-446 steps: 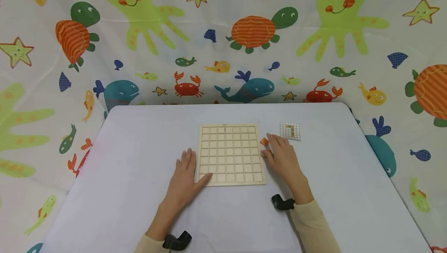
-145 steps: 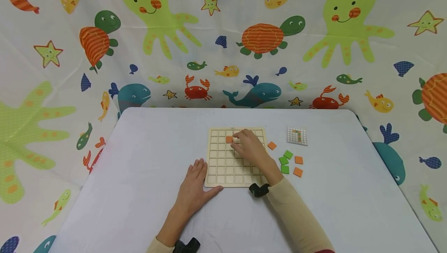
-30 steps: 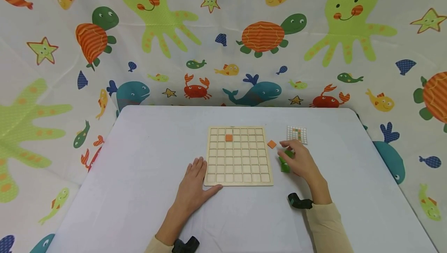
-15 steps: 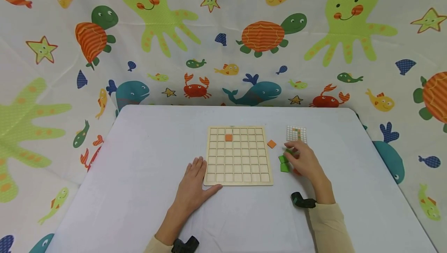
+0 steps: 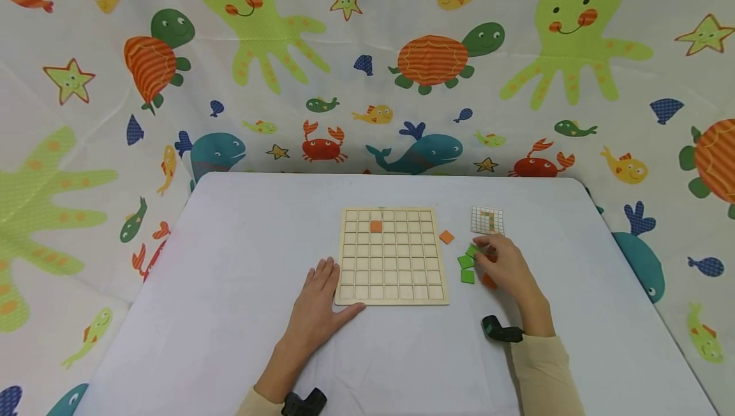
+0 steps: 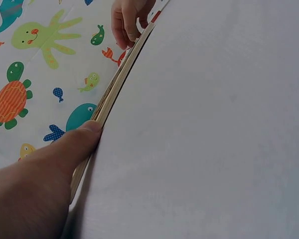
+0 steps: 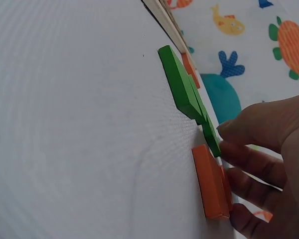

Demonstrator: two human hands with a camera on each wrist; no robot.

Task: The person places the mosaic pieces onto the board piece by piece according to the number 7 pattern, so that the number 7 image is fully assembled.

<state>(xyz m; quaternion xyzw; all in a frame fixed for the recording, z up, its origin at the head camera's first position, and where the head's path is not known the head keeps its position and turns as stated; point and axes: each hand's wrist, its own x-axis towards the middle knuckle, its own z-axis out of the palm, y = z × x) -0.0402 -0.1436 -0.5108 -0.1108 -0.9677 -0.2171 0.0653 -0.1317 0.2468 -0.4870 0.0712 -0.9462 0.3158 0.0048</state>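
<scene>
My left hand lies with straight fingers against the left edge of a wooden grid board; its thumb touches the bottom edge near the corner. One orange square tile sits in the board's second row, third column. Right of the board, my right hand hovers over loose tiles with thumb and fingers bent and apart. Beside its thumb is a green tile, one of three green tiles. An orange tile lies under the fingers; another orange tile is partly hidden there. No held tile shows.
A single orange tile lies just off the board's right edge. Behind the right hand is a small grid card with a coloured pattern, its lower edge partly covered. A white cloth covers the table; a sea-animal curtain hangs behind it.
Loose tiles have come onto the table since the earliest frame, and an orange one into the board. Over the last second my right hand shifts slightly right, uncovering the green tiles. Left hand stays.
</scene>
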